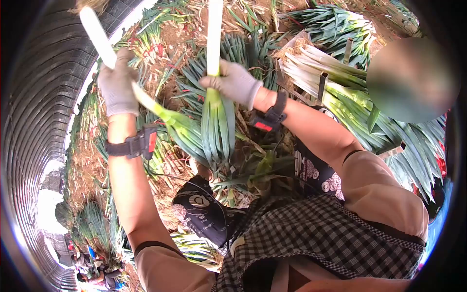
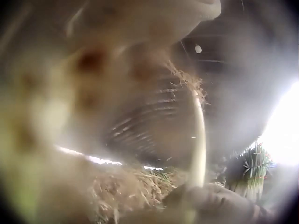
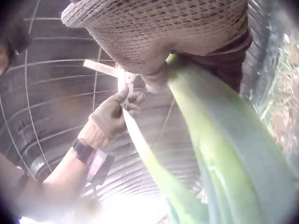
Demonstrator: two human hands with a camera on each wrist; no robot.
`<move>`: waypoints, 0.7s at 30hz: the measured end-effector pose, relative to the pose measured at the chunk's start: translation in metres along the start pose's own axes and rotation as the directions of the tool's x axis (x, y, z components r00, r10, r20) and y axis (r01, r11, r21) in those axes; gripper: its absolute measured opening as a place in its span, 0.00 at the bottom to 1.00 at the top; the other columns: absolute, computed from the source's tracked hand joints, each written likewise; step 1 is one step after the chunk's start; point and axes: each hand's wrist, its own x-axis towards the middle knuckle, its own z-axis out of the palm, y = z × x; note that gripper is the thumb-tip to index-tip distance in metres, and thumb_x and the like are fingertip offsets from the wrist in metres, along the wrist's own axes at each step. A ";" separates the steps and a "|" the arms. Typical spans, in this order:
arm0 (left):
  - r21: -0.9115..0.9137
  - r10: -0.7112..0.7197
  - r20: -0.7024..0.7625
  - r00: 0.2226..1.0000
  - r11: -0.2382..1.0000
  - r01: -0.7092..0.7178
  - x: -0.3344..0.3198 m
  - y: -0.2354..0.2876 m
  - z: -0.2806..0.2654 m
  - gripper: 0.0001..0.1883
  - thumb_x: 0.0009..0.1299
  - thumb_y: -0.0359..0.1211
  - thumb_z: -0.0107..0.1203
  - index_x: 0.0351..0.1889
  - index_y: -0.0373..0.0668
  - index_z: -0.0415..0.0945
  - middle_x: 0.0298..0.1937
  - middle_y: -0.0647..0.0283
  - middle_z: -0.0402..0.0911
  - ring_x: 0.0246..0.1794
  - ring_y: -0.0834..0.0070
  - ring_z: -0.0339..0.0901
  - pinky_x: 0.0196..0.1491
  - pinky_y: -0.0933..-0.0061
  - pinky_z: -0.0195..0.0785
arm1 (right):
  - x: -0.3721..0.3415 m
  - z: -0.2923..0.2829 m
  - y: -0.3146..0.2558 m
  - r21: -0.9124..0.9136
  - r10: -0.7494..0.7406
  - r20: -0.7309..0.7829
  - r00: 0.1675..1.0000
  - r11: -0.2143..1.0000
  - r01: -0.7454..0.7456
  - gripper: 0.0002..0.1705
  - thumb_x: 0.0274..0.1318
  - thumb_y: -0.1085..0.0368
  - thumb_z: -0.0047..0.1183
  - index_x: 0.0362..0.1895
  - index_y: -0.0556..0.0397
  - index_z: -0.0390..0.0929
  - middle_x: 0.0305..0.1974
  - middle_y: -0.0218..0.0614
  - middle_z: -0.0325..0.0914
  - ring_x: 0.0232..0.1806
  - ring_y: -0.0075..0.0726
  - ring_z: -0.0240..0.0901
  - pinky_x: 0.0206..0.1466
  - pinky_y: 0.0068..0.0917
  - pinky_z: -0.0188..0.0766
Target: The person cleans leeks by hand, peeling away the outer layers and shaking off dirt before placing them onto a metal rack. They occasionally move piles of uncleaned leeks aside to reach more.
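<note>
My gloved left hand grips a leek by its long white shaft, and its roots are up at the top edge of the head view. That leek's green leaves slope down to the right. In the left wrist view, its pale shaft rises to a tuft of roots. To the right, my gloved right hand holds a second leek round the shaft. Its bluish-green leaves hang below the hand, overlapping the first leek's leaf ends. The right wrist view shows the broad leaves close up under the glove.
Right of me, leeks lie stacked in a metal-post rack. Another leek bundle lies behind it. More leeks and straw-like debris cover the ground. A ribbed tunnel wall curves along the left.
</note>
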 end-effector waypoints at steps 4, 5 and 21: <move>-0.194 -0.010 0.276 0.961 0.979 0.066 0.014 0.036 -0.048 0.22 0.68 0.41 0.55 0.50 0.30 0.71 0.29 0.64 0.77 0.14 0.90 0.58 0.16 0.85 0.49 | -0.005 -0.019 -0.044 -0.078 -0.204 -0.070 0.976 0.977 0.199 0.15 0.52 0.57 0.61 0.33 0.56 0.76 0.24 0.27 0.76 0.28 0.16 0.69 0.32 0.20 0.68; -0.188 0.002 0.270 0.963 0.981 0.050 0.012 0.048 -0.054 0.22 0.68 0.41 0.55 0.50 0.30 0.71 0.29 0.64 0.77 0.14 0.90 0.58 0.16 0.85 0.49 | -0.005 -0.017 -0.042 0.009 -0.210 -0.084 0.974 0.977 0.212 0.12 0.54 0.59 0.59 0.32 0.55 0.76 0.26 0.27 0.76 0.28 0.18 0.70 0.32 0.19 0.69; -0.393 -0.190 0.406 0.894 0.847 0.358 -0.005 0.033 -0.030 0.36 0.65 0.49 0.56 0.58 0.26 0.59 0.51 0.39 0.72 0.50 0.53 0.75 0.49 0.61 0.74 | -0.010 0.050 -0.030 -0.041 -0.302 0.000 0.953 0.953 0.301 0.31 0.59 0.43 0.47 0.48 0.60 0.61 0.34 0.57 0.73 0.39 0.60 0.72 0.39 0.43 0.68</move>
